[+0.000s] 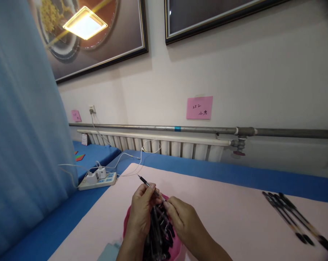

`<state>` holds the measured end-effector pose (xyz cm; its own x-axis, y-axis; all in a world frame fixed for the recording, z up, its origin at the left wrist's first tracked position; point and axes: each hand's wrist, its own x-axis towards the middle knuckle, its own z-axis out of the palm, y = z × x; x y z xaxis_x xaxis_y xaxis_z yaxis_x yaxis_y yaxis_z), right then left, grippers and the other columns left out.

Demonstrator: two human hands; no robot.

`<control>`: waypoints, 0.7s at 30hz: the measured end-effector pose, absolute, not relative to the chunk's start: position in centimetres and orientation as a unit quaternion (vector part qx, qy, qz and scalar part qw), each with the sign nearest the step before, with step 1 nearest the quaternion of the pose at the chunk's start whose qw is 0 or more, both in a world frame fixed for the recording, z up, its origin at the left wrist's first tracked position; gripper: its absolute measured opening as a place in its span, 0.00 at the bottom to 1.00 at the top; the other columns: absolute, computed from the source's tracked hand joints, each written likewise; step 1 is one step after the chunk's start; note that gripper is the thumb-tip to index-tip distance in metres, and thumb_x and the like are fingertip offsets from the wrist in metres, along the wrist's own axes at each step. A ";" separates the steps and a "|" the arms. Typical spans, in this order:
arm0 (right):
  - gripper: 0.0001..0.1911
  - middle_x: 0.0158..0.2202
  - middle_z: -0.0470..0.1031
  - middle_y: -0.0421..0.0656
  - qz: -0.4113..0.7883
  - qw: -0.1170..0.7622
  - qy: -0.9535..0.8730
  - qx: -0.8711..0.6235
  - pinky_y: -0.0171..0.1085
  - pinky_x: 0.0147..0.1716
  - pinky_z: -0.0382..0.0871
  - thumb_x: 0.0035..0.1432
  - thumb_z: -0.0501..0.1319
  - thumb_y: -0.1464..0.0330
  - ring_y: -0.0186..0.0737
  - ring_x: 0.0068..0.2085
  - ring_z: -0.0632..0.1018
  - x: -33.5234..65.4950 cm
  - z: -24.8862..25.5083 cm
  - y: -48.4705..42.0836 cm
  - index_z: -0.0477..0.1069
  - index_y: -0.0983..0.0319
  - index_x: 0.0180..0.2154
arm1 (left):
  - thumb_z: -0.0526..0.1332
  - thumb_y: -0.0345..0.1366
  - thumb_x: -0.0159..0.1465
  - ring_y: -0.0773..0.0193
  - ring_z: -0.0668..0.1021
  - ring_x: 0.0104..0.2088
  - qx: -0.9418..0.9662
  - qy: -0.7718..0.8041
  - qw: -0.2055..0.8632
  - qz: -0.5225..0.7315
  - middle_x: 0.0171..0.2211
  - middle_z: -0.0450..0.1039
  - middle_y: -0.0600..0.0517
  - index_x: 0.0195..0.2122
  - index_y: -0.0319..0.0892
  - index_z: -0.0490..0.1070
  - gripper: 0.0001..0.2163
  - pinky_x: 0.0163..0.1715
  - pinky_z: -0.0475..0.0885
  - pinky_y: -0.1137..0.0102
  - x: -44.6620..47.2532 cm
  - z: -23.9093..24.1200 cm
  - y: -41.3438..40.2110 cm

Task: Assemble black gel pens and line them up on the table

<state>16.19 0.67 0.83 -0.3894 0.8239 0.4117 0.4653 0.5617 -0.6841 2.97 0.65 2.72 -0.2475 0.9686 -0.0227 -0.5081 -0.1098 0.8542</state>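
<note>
A slim pen [143, 179] with a dark grip and a clear barrel slants up to the left, its tip pointing away from me. My left hand [141, 206] pinches its barrel between thumb and fingers. At the pen's rear end, my right hand [185, 219] is closed with thumb and forefinger together; just what it grips there is partly hidden. Below both hands stands a pink container [177, 250] holding many dark pen pieces [158, 232], some of them covered by my left wrist.
Several dark pens [289, 214] lie side by side on the pink sheet [229, 203] at right. A white power strip [98, 181] with chargers and cables sits at left, near a blue curtain [25, 127]. Something pale blue [109, 252] lies beside the container. A radiator [164, 145] lines the wall.
</note>
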 end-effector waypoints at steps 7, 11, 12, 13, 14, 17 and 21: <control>0.07 0.30 0.72 0.41 0.203 0.391 -0.799 -0.409 0.33 0.28 0.62 0.61 0.51 0.68 0.37 0.30 0.72 16.1 0.5 0.8 0.62 0.58 0.30 | 0.66 0.42 0.51 0.71 0.72 0.20 0.313 0.407 0.531 0.674 0.21 0.72 0.54 0.26 0.39 0.68 0.12 0.25 0.67 0.74 3.1 2.4 0.7; 0.09 0.28 0.71 0.40 0.239 0.384 -0.790 -0.414 0.33 0.26 0.60 0.61 0.51 0.66 0.37 0.29 0.71 16.0 0.5 0.9 0.61 0.58 0.27 | 0.65 0.42 0.53 0.69 0.73 0.22 0.329 0.409 0.525 0.670 0.22 0.72 0.54 0.26 0.39 0.69 0.11 0.26 0.67 0.73 2.9 2.3 0.8; 0.09 0.27 0.70 0.39 0.257 0.385 -0.783 -0.415 0.32 0.26 0.60 0.61 0.51 0.66 0.36 0.29 0.71 15.9 0.5 0.9 0.61 0.58 0.27 | 0.65 0.42 0.53 0.69 0.73 0.22 0.332 0.409 0.524 0.670 0.22 0.72 0.53 0.27 0.39 0.69 0.11 0.26 0.67 0.73 2.9 2.3 0.8; 0.09 0.27 0.70 0.39 0.278 0.387 -0.775 -0.415 0.32 0.26 0.60 0.60 0.51 0.66 0.36 0.28 0.70 15.9 0.5 0.9 0.61 0.58 0.27 | 0.65 0.41 0.53 0.69 0.73 0.22 0.336 0.407 0.524 0.669 0.22 0.72 0.53 0.27 0.39 0.69 0.11 0.27 0.67 0.73 2.8 2.3 0.8; 0.09 0.26 0.69 0.38 0.299 0.389 -0.767 -0.413 0.32 0.26 0.60 0.60 0.52 0.65 0.35 0.28 0.69 15.8 0.5 0.9 0.61 0.58 0.27 | 0.65 0.41 0.53 0.69 0.73 0.22 0.340 0.404 0.524 0.669 0.22 0.72 0.53 0.27 0.39 0.69 0.11 0.27 0.67 0.73 2.7 2.2 0.8; 0.09 0.23 0.66 0.36 0.355 0.390 -0.746 -0.407 0.32 0.25 0.59 0.59 0.52 0.64 0.34 0.26 0.67 15.7 0.5 0.9 0.62 0.58 0.27 | 0.65 0.41 0.53 0.70 0.72 0.22 0.350 0.407 0.518 0.666 0.23 0.72 0.53 0.26 0.39 0.68 0.11 0.26 0.67 0.73 2.6 1.9 0.8; 0.10 0.20 0.61 0.34 0.410 0.384 -0.721 -0.406 0.32 0.24 0.57 0.56 0.54 0.63 0.33 0.23 0.64 15.8 0.6 1.1 0.60 0.59 0.25 | 0.65 0.41 0.54 0.70 0.72 0.21 0.353 0.410 0.523 0.659 0.23 0.72 0.53 0.26 0.39 0.69 0.10 0.26 0.67 0.73 2.6 2.0 0.7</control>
